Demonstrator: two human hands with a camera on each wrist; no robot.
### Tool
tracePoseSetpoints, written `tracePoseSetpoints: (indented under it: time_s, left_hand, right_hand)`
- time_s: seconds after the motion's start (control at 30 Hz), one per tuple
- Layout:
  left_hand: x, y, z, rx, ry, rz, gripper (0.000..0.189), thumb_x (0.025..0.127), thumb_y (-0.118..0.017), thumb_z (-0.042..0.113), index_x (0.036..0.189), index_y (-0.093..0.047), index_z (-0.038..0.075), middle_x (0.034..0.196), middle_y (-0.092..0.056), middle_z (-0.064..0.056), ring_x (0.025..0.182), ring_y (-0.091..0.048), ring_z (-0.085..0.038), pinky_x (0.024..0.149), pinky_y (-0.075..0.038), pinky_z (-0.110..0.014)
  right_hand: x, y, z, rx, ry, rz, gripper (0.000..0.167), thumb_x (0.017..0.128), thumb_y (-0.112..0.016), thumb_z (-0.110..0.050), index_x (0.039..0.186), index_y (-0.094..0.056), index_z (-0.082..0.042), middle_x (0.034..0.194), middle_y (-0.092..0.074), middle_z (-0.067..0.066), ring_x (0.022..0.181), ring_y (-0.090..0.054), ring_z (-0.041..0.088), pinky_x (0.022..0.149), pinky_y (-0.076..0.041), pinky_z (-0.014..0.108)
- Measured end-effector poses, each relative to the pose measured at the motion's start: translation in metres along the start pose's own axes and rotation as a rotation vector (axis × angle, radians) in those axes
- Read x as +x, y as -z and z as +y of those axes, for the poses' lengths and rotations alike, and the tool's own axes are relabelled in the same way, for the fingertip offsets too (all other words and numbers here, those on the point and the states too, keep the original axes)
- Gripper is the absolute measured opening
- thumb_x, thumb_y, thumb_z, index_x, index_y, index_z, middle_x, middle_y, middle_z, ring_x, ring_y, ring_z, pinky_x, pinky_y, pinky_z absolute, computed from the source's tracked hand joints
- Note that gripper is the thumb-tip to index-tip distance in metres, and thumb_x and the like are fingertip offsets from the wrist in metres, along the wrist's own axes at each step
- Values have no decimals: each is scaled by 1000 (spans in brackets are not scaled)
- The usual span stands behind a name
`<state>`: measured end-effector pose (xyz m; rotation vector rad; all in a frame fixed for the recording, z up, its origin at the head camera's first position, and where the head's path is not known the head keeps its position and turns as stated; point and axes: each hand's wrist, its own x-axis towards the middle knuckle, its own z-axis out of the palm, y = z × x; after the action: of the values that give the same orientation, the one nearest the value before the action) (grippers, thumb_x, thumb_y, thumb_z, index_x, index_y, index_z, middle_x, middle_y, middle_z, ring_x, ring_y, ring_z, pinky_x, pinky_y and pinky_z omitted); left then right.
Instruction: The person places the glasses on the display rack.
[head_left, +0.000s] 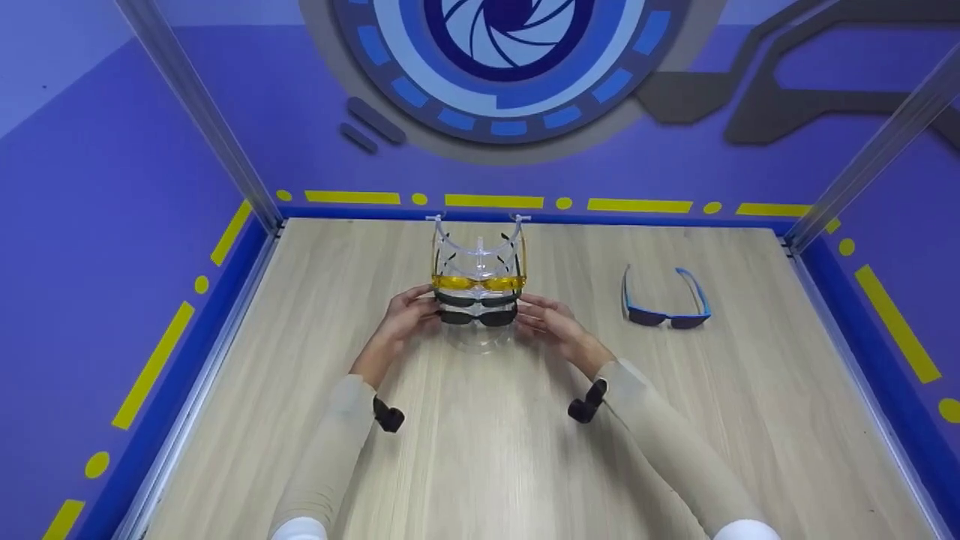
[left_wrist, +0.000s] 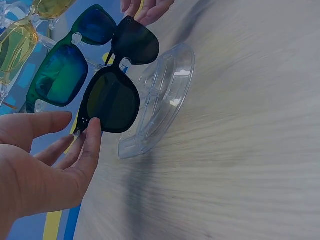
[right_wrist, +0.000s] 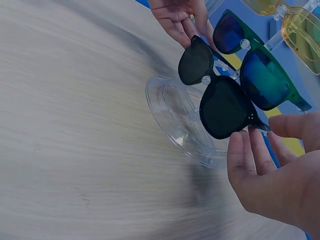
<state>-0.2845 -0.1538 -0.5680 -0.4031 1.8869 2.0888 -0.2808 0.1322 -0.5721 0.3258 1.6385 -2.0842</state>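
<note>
A clear display stand [head_left: 480, 341] holds yellow-lensed glasses [head_left: 478, 283], green-framed mirrored sunglasses [left_wrist: 62, 75] and black sunglasses [right_wrist: 225, 107], one above another. The black pair is lowest, its bridge at a clear nose piece. At its left hinge, my left hand [head_left: 405, 319] has its fingertips on the frame corner, in the left wrist view. My right hand [head_left: 555, 326] holds the opposite end; in the right wrist view that temple runs between thumb and fingers. The far parts of both temples are hidden.
Blue-framed sunglasses [head_left: 667, 319] lie with temples unfolded on the wooden table [head_left: 480, 450], right of the stand. Blue panels with yellow marks [head_left: 495, 201] enclose the back and sides, with metal posts [head_left: 225, 142] at the corners.
</note>
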Motion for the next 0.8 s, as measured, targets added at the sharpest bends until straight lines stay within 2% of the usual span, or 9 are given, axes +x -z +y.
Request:
tracePoseSetpoints:
  time_s: [0.1,0.43,0.6,0.7,0.8]
  left_hand:
    - [1,1,0,-6,0,-8,48,98,-60,0,145,-53,4,131,-67,-19,101,-69,-17,113,-49,-49]
    - [2,0,-2,-23,-15,-19,47,98,-60,-1,144,-53,1,130,-68,-17,100,-69,-15,114,-47,-50]
    - [1,1,-4,-13,-33,-21,49,98,-62,1,145,-52,1,132,-67,-18,102,-69,-15,114,-47,-50]
    - [0,4,-5,-1,-38,-3,50,97,-63,3,146,-52,2,133,-67,-19,107,-69,-19,114,-48,-50]
    - [-2,9,-8,-1,-33,11,50,97,-62,2,147,-51,2,135,-64,-22,118,-66,-29,114,-48,-49]
  right_hand:
    - [0,0,0,7,-10,-6,48,105,-45,-1,153,-42,1,149,-54,23,136,-56,33,121,-40,46]
    - [-3,1,1,32,-21,-29,49,105,-43,1,154,-38,2,155,-46,26,146,-44,38,124,-37,46]
    - [-2,3,2,22,-16,-30,48,106,-43,-2,154,-39,2,155,-45,25,144,-46,37,123,-38,47]
    - [-3,6,1,3,-20,-26,46,107,-43,-5,154,-40,0,155,-46,24,140,-50,34,122,-39,46]
    - [-5,11,1,-17,-34,-20,47,107,-42,-2,153,-43,-3,155,-48,21,138,-52,31,122,-39,45]
